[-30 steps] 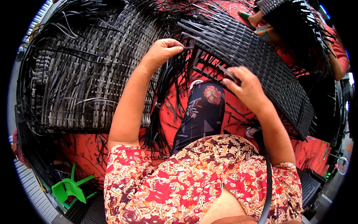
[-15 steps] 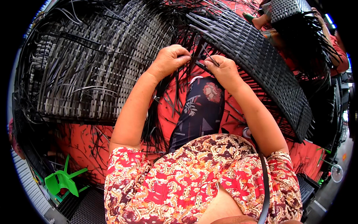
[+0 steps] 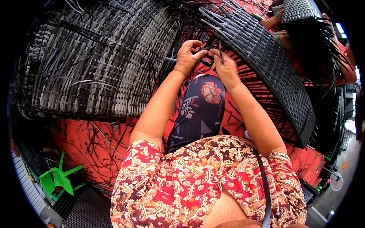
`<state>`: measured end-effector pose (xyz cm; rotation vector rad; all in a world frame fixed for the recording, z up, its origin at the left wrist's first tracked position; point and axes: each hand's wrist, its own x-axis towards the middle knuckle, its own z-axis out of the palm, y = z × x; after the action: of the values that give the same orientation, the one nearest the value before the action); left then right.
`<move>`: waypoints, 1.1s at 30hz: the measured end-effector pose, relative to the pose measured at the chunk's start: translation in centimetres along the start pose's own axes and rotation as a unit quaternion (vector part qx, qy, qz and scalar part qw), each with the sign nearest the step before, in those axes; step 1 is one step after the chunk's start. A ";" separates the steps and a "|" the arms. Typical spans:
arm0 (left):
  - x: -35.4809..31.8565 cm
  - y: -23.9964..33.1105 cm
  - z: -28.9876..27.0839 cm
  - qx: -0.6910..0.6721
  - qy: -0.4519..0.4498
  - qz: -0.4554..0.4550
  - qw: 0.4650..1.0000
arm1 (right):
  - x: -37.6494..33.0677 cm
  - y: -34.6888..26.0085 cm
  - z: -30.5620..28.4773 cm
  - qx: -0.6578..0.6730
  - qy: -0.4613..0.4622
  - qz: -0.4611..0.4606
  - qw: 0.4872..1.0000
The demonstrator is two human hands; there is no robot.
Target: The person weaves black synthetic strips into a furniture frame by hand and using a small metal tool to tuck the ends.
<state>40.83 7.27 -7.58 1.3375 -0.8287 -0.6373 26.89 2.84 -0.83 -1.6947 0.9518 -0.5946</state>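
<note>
Over my raised knee, both hands work close together at the loose end of a dark woven wicker panel (image 3: 262,57). My left hand (image 3: 187,59) is closed, thumb and fingers pinching a black wicker strip (image 3: 207,46). Just to its right, my right hand (image 3: 227,70) is closed too, with a thin, pointed dark piece (image 3: 220,48) standing up from between its fingers. Whether that piece is a strip end or a tool, I cannot tell. My fingertips nearly meet. A larger grey-black woven panel (image 3: 102,60) with loose strips lies to the left of my left hand.
Cut strips litter the red floor (image 3: 91,140). A bright green plastic chair-like object (image 3: 57,178) stands at lower left, beside a dark woven surface (image 3: 89,209). At upper right, another person's arm (image 3: 344,62) is near a woven piece (image 3: 300,11) with hanging strips.
My left hand has moved right and slightly up, closer to my right hand. My right hand has turned more upright, and the thin dark piece in it now points upward.
</note>
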 end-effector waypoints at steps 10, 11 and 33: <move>-0.2 1.9 0.8 0.306 0.044 0.182 0.934 | -0.8 -0.4 0.2 0.012 0.001 0.007 1.000; -0.2 2.0 0.9 0.324 0.049 0.185 0.926 | -1.0 -0.6 0.2 0.015 -0.004 0.010 1.000; -0.7 1.5 1.9 0.258 0.096 0.157 0.949 | -1.7 0.0 -0.6 0.007 0.006 0.025 1.000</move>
<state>38.79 6.93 -6.10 1.6560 -1.0630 -0.0291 25.49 3.93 -0.57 -1.6520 0.9937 -0.5772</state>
